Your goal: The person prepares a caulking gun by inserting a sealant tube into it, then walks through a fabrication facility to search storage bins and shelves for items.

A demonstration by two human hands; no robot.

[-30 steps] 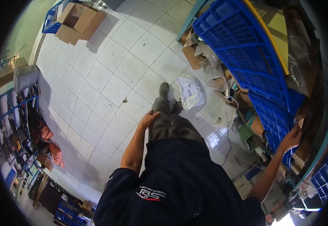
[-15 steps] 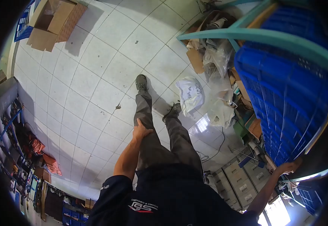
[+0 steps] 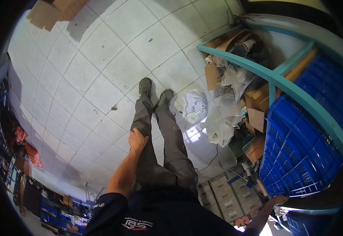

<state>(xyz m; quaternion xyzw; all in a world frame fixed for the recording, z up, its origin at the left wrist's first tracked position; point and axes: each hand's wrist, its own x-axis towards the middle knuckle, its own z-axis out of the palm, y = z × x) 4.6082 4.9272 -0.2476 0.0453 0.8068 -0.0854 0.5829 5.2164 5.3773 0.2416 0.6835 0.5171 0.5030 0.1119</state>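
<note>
My left hand (image 3: 137, 139) lies flat on my left thigh, on the grey trouser leg (image 3: 167, 133), and holds nothing. My right hand (image 3: 278, 200) reaches out low on the right and touches the bottom edge of the stacked blue crates (image 3: 305, 137). Its fingers are too small and dark to read. Both my shoes (image 3: 145, 86) stand side by side on the white tiled floor (image 3: 100, 78).
A teal metal rack (image 3: 258, 72) holds the blue crates and cardboard scraps. A white bag (image 3: 195, 105) and a clear plastic bag (image 3: 218, 129) lie at its foot. A grey drawer cabinet (image 3: 228, 196) stands below. Flattened cardboard (image 3: 57, 8) lies far left; shelving lines the left wall.
My feet have come together from a stride. The view has swung so the rack and crates sit lower right. My right hand has dropped toward the crates' bottom edge; my left stays on the thigh.
</note>
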